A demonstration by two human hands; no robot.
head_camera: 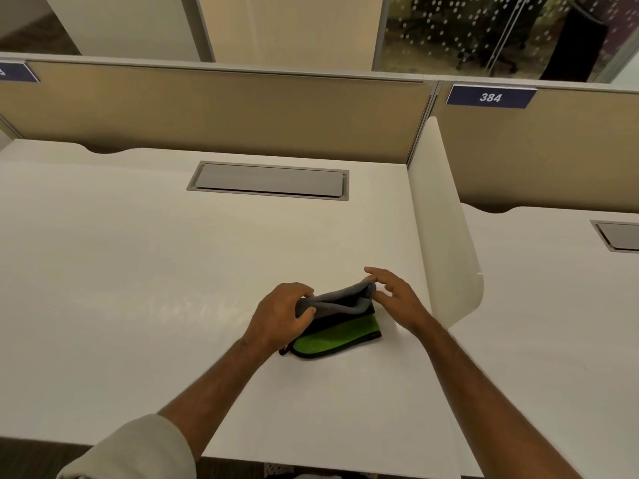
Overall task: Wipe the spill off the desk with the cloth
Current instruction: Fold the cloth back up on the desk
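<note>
A folded cloth (337,319), grey on top with green and black beneath, lies on the white desk (138,271) near its right side. My left hand (280,316) grips the cloth's left end, thumb and fingers closed on the grey fold. My right hand (394,295) is at the cloth's right end with fingers spread, fingertips touching or just off the grey edge. A faint streaky sheen (193,309) shows on the desk left of the cloth; I cannot tell whether it is liquid.
A grey cable hatch (269,181) is set into the desk at the back. A white side divider (446,236) stands right of the cloth. Tan partition panels (214,112) close the rear, one with a "384" label (490,97). A neighbouring desk (553,305) lies to the right.
</note>
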